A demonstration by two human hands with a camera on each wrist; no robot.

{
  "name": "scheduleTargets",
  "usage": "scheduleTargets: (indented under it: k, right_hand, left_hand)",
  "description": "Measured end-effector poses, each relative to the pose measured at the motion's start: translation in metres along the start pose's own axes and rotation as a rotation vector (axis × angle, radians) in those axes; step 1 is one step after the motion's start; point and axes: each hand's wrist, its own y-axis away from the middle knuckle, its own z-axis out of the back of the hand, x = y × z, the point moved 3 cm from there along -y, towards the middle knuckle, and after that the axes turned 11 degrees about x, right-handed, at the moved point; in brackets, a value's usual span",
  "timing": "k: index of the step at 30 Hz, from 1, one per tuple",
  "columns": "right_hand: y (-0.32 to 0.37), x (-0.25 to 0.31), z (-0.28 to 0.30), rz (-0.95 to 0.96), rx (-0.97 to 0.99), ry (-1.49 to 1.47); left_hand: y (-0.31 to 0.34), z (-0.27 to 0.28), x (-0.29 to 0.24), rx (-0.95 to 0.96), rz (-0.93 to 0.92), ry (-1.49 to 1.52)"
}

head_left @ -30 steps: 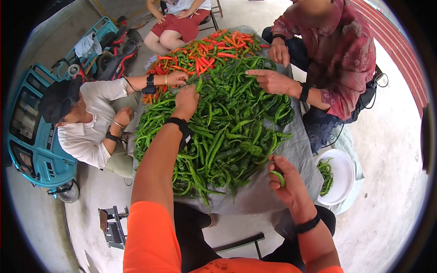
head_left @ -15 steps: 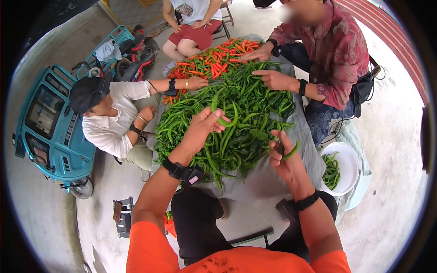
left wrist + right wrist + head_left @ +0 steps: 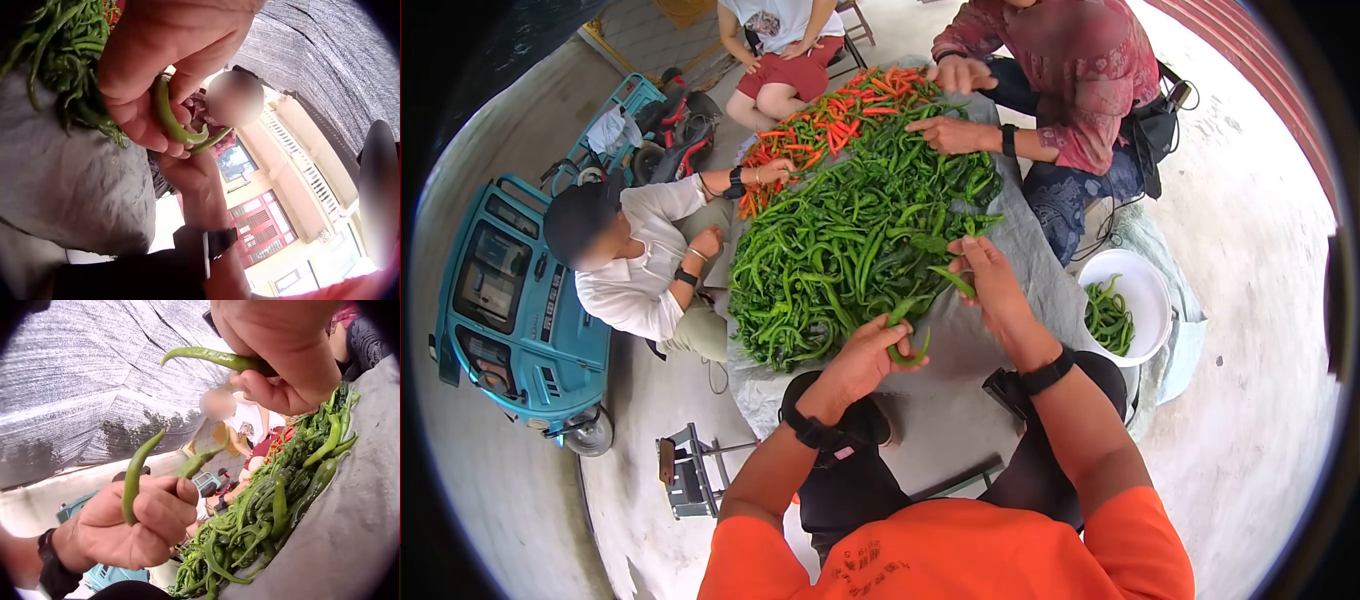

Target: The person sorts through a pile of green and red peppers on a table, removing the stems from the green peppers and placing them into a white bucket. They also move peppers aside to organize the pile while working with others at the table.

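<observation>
My left hand (image 3: 865,360) is over the near edge of a large heap of green chili peppers (image 3: 850,240). It grips two green chilies: one curved chili (image 3: 139,475) stands up from the curled fingers, and a second chili (image 3: 203,459) pokes out by the thumb and fingertips. To its right, my right hand (image 3: 995,290) pinches a single green chili (image 3: 212,359) between thumb and fingers, its pointed end free. In the left wrist view, the left hand's curved chili (image 3: 169,115) overlaps the tip of the right hand's chili (image 3: 212,140).
Red and orange chilies (image 3: 830,130) lie at the heap's far end on a grey sheet (image 3: 970,350). A white basin (image 3: 1145,300) holding green chilies stands on the floor at right. People sit left, right and beyond. A blue three-wheeler (image 3: 525,300) is parked at left.
My left hand first reaches into the heap, then lifts away with green chilies and comes back toward me beside the right hand. The right hand keeps its chili. The head view has shifted.
</observation>
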Motion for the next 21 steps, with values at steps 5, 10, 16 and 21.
scheduleTargets:
  k: [5,10,16,21]
  right_hand:
    - [0.010,0.018,-0.017,-0.077,0.133,0.237]
    - [0.007,0.004,-0.021,-0.148,0.414,0.429]
    - [0.002,-0.013,-0.025,-0.114,0.565,0.680]
    - [0.000,-0.012,-0.028,0.055,0.477,0.860]
  left_hand:
    - [-0.016,0.009,0.024,0.104,0.064,0.125]
    - [-0.025,0.017,0.036,0.339,0.155,0.298]
    - [-0.026,0.016,0.041,0.281,0.235,-0.091]
    - [-0.033,0.034,0.048,0.206,0.154,-0.105]
